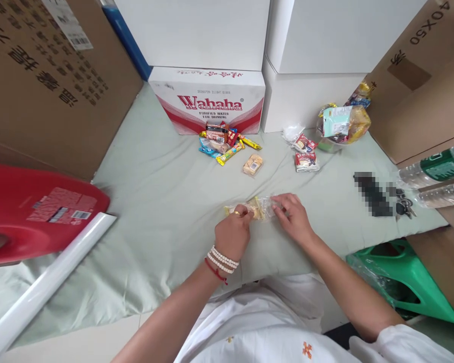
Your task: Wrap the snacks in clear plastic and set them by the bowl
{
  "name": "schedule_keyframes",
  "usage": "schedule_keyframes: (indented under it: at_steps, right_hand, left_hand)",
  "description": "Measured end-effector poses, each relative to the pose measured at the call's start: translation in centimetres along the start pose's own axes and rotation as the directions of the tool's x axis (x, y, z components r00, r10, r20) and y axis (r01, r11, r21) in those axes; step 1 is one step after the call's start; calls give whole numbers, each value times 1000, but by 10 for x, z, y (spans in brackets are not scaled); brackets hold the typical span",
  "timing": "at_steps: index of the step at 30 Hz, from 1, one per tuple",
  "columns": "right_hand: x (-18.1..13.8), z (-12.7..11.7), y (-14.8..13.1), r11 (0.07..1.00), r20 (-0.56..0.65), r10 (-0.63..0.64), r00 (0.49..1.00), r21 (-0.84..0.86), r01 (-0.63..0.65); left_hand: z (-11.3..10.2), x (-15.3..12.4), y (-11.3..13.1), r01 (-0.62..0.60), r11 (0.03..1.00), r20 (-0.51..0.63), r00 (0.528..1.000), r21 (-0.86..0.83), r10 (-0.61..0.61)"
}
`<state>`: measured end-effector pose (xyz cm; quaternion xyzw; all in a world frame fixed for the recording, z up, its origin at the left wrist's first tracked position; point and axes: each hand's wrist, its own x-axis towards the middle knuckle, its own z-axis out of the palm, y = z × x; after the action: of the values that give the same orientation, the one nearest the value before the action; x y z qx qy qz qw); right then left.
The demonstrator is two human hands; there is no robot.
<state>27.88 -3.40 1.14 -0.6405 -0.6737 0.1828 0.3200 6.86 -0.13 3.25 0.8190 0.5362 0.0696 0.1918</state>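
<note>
Near the front of the cloth-covered table lies a small snack packet (255, 207) in clear, yellow-edged plastic. My left hand (232, 229) is closed on it, with thumb and fingers pressed together over its left part. A crinkled clear wrapper (265, 207) extends from its right side; whether it is one piece with the packet, I cannot tell. Curled around that wrapper's right end are the thumb and forefinger of my right hand (295, 219). Just beyond my hands lies a wrapped biscuit-like snack (253, 165). Behind it is a pile of colourful snack packets (221, 142).
A Wahaha carton (215, 103) stands at the back beside white boxes (310, 96). Two red snack packets (306, 161) and a tub of snacks (336, 126) are at right, near bottles (442, 164) and keys (403, 206). A red jug (38, 212) stands left.
</note>
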Motion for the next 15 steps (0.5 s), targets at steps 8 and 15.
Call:
schedule_keyframes:
  at_steps: [8, 15]
  right_hand:
    - [28, 0, -2, 985, 22, 171, 985, 18, -172]
    - [55, 21, -69, 998, 316, -42, 948, 66, 22]
  left_hand:
    - [-4, -1, 1, -73, 980, -162, 981, 187, 104]
    - [0, -2, -9, -128, 981, -86, 986, 145, 142]
